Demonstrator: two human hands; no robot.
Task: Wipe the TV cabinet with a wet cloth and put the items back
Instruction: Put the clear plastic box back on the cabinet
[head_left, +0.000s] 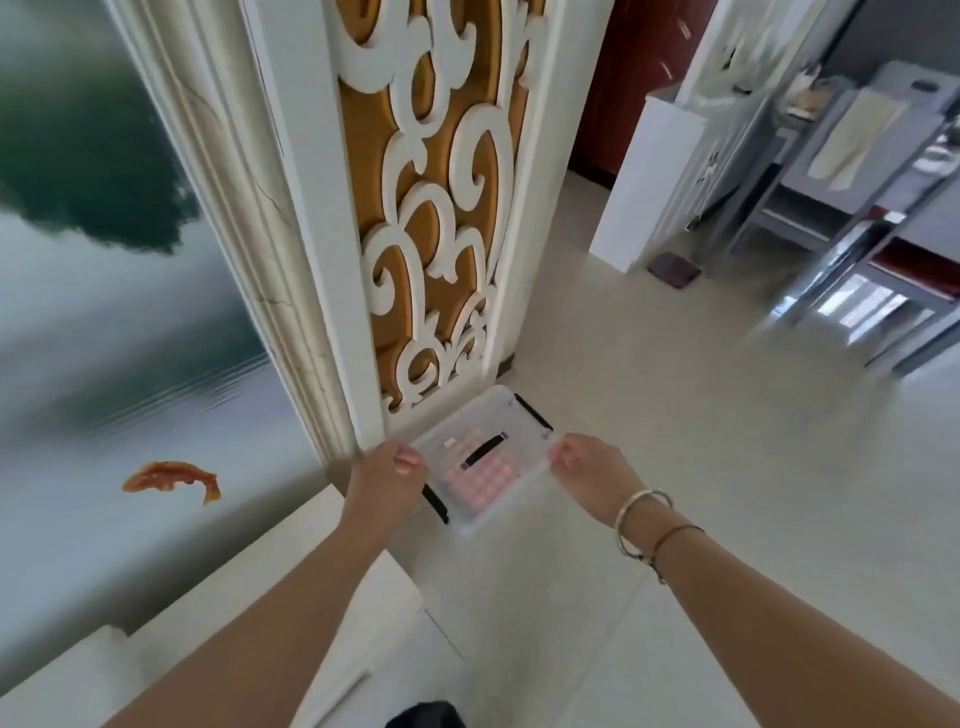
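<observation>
The clear plastic lidded box with black clips (485, 457), gripped at either end by the left hand (384, 478) and right hand (592, 467), hangs just beside the white column with gold scrollwork panel (436, 218). The white cabinet top (291, 566) closes off the left. To the right, pale tiled floor (701, 441) lies open toward the grey metal-legged chairs (852, 218).

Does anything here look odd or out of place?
Mainly the clear storage box: it is down over the floor by the carved wall panel, not on the cabinet. Both hands, left and right, grip its ends. Nothing looks spilled or broken.
</observation>
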